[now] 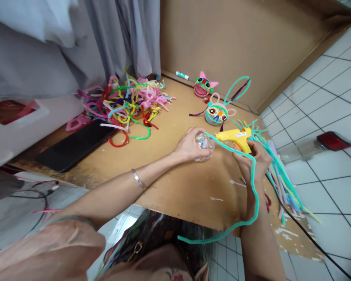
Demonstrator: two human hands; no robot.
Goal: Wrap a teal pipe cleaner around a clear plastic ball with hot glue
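My left hand (190,145) is wrapped round a clear plastic ball (204,147) above the middle of the table. In my right hand (256,158) is a yellow hot glue gun (236,136), its nozzle pointing left toward the ball. One end of a long turquoise pipe cleaner (255,187) meets the top of the ball. From there it runs past the glue gun and over my right hand and forearm, then curves down past the table's front edge. Whether the right fingers also pinch the pipe cleaner is hard to make out.
Behind the ball stand two decorated ball faces (216,113) (203,86). A heap of colourful pipe cleaners (134,97) and a black phone (76,146) lie left. Straight pipe cleaners (280,175) and a black cord (298,224) are right. A glue stick (182,75) lies by the cardboard wall.
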